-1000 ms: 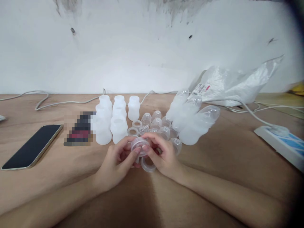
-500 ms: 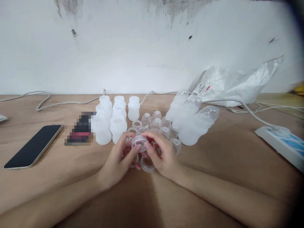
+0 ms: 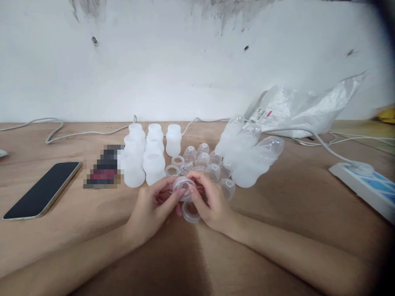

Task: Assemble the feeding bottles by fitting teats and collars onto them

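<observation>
My left hand (image 3: 152, 207) and my right hand (image 3: 211, 203) meet at the table's middle, both pinching a small clear plastic ring cap (image 3: 184, 187) between fingertips. A second clear ring (image 3: 190, 211) lies on the table just below the hands. Behind them sit several clear domed caps and rings (image 3: 200, 160). Several white plastic bottles (image 3: 145, 154) stand upright to the left. More bottles with clear caps (image 3: 249, 152) lie on their sides to the right.
A dark phone (image 3: 41, 189) lies at the left on the wooden table (image 3: 277, 213). A blurred-out item (image 3: 103, 168) sits beside the bottles. A white plastic bag (image 3: 302, 109) rests at the back right, a power strip (image 3: 364, 183) at the right, and cables (image 3: 77, 131) along the wall.
The ring cap has turned slightly between my fingertips and dropped a little lower. Both hands stay in the same place.
</observation>
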A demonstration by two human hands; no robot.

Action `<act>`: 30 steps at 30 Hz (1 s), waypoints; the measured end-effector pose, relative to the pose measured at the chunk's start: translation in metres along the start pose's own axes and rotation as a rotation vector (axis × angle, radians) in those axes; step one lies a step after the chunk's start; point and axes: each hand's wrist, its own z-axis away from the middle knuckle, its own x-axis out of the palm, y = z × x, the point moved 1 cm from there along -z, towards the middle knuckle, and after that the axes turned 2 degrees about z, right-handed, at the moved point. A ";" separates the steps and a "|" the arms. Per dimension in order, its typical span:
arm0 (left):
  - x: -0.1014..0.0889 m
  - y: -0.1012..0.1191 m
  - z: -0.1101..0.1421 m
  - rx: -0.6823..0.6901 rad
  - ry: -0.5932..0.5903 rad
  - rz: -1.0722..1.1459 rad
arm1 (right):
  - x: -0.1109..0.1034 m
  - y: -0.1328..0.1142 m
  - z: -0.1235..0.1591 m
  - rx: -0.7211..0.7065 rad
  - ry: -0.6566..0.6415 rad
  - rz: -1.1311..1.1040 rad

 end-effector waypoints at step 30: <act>0.007 0.014 -0.003 0.000 0.071 0.026 | -0.007 -0.032 -0.016 0.339 -0.202 -0.079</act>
